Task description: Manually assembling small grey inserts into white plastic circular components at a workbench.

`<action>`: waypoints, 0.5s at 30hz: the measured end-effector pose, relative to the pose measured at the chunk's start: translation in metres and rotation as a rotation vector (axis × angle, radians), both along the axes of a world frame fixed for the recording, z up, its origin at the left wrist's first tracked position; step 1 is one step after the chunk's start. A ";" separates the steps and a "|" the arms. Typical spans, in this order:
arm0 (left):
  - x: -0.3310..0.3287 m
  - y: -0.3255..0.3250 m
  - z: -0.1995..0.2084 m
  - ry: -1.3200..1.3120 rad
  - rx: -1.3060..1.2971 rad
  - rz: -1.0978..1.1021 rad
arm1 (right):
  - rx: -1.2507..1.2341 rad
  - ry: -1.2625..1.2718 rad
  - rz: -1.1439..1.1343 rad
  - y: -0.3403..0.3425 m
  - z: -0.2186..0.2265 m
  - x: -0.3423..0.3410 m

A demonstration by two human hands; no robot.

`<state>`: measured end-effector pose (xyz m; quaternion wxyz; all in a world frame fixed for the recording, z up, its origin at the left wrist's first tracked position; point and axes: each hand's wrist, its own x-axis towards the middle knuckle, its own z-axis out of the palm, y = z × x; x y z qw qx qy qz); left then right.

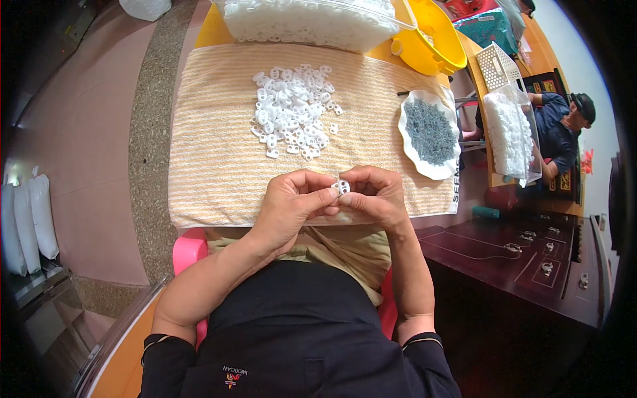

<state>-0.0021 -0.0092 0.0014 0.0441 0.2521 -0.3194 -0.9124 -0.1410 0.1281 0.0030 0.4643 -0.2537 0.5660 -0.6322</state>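
Note:
A small white plastic piece (342, 187) is pinched between the fingertips of my left hand (292, 202) and my right hand (371, 196), just above the near edge of a striped beige towel (212, 146). Farther out on the towel lies a loose heap of several more white plastic pieces (292, 111). To the right of the heap stands a white wavy-rimmed dish (406, 136) filled with small grey metal parts (430, 131).
A clear bag of white pieces (312, 23) lies at the table's far edge beside a yellow bowl (438, 40). To the right are a white basket (499, 65), a clear bin of white pieces (511, 136) and another seated person (561, 132). A dark wooden cabinet (517, 265) stands lower right.

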 end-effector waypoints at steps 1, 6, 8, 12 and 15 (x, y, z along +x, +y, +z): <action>0.000 0.000 0.000 -0.001 0.001 0.001 | 0.000 0.001 0.000 0.000 0.000 0.000; 0.001 0.000 0.000 -0.014 0.014 -0.007 | 0.000 -0.006 0.012 0.002 -0.005 -0.001; 0.001 0.000 0.000 -0.014 0.017 -0.011 | 0.010 -0.006 0.014 0.001 -0.003 -0.001; 0.001 0.000 0.000 -0.013 0.027 -0.008 | -0.010 -0.022 0.001 0.000 -0.003 0.000; 0.001 0.000 0.000 -0.018 0.030 -0.006 | -0.011 0.003 0.009 0.001 -0.005 -0.001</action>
